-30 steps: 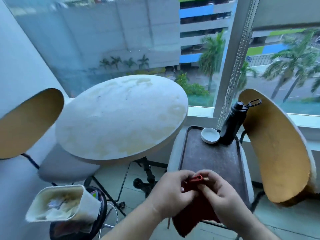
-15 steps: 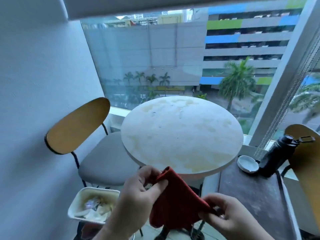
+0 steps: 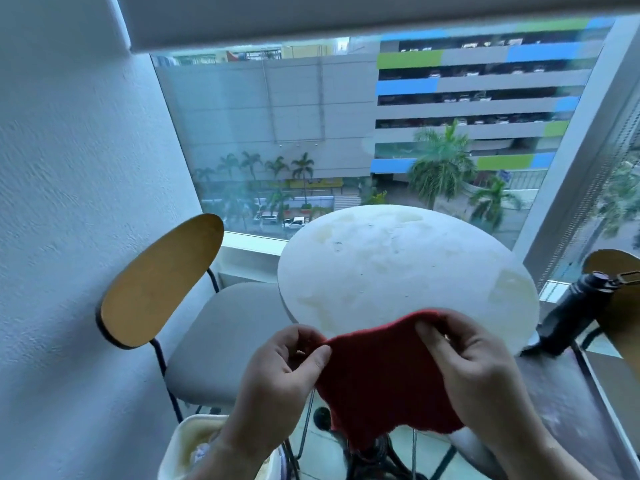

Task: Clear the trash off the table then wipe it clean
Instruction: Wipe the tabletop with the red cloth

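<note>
The left hand [image 3: 280,370] pinches one corner of the red cloth [image 3: 381,375], and the right hand [image 3: 479,372] grips its upper edge. The cloth hangs spread before the near edge of the stained round table [image 3: 398,268], perhaps touching it.

One round white stained counter [image 3: 398,271], dead centre. One red woven cloth [image 3: 381,379], and two hands on it: left hand [image 3: 277,379], right hand [image 3: 478,372]. Two chairs with tan wooden backrests: left chair [image 3: 162,278], right chair [image 3: 623,323] just peeking in. One black metal bottle [image 3: 571,313]. One white tub of scraps [image 3: 188,441] down low. One dark brown rectangular tray [image 3: 561,403].
</note>
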Demonstrator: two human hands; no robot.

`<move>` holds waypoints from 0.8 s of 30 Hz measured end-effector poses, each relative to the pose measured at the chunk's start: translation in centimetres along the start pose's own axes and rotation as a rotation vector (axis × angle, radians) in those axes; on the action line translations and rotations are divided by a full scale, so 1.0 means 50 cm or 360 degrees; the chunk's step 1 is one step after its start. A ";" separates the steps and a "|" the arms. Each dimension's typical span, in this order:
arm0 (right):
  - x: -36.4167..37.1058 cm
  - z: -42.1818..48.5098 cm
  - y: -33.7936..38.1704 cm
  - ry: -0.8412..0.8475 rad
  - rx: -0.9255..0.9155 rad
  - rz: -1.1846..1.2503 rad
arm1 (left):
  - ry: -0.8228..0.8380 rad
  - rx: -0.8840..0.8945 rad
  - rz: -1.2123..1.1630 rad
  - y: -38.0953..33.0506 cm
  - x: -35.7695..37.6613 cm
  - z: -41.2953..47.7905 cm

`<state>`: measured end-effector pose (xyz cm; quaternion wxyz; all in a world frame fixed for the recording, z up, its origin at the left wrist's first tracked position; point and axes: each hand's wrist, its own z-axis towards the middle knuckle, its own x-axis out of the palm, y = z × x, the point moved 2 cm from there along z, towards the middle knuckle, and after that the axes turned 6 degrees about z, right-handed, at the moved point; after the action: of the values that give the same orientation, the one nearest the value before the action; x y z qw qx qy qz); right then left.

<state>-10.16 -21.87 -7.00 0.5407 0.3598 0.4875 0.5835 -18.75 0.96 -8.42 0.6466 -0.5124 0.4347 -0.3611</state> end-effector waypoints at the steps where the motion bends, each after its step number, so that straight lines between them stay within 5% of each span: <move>1: 0.005 0.011 -0.002 0.0011 -0.0004 -0.0033 | 0.0003 -0.0014 0.0033 0.005 -0.001 0.011; 9: 0.063 0.163 0.012 0.0528 -0.0363 -0.0657 | 0.0414 -0.0201 0.0404 0.023 0.009 0.068; 13: 0.153 0.249 0.018 0.0778 -0.0627 -0.0899 | 0.0117 -0.0167 0.0850 0.010 0.005 0.103; 18: 0.148 0.280 -0.023 0.0741 -0.0427 -0.0964 | -0.0299 -0.0083 0.1494 0.018 -0.016 0.119; 21: 0.085 0.245 -0.054 0.0608 -0.0266 -0.1101 | -0.0380 0.0358 0.1547 0.023 -0.026 0.128; 24: 0.064 0.205 -0.071 0.0593 -0.0141 -0.1173 | -0.0029 0.0757 0.1465 0.021 -0.005 0.151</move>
<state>0.07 -17.11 -8.01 0.6309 0.0260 0.6477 0.4264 -11.78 4.05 -8.68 0.8409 -0.1100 0.5152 -0.1236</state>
